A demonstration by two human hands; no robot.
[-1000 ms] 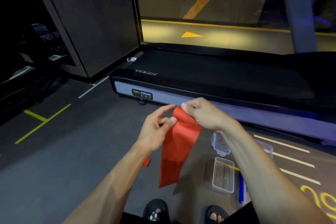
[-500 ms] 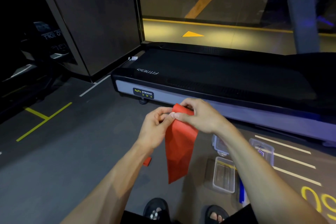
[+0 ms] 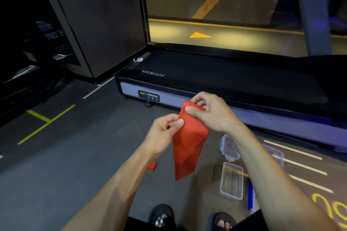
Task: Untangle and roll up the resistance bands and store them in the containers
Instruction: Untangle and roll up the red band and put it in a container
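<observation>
A flat red resistance band hangs in front of me, its lower end tapering to a point above the floor. My right hand pinches its folded top edge between thumb and fingers. My left hand pinches the band's left edge a little lower. On the floor to the right lie an open clear container, a clear lid and a second clear container partly hidden behind my right forearm. A blue band lies beside the open container. A small red piece shows on the floor under my left wrist.
A black treadmill runs across the view just beyond my hands. A dark panel wall stands at the left. The grey floor carries yellow lines and white lines. My sandalled feet are at the bottom edge.
The hanging part of the red band has grown shorter as its top end is folded over. My right hand has shifted slightly right and up; my left hand now pinches the edge lower.
</observation>
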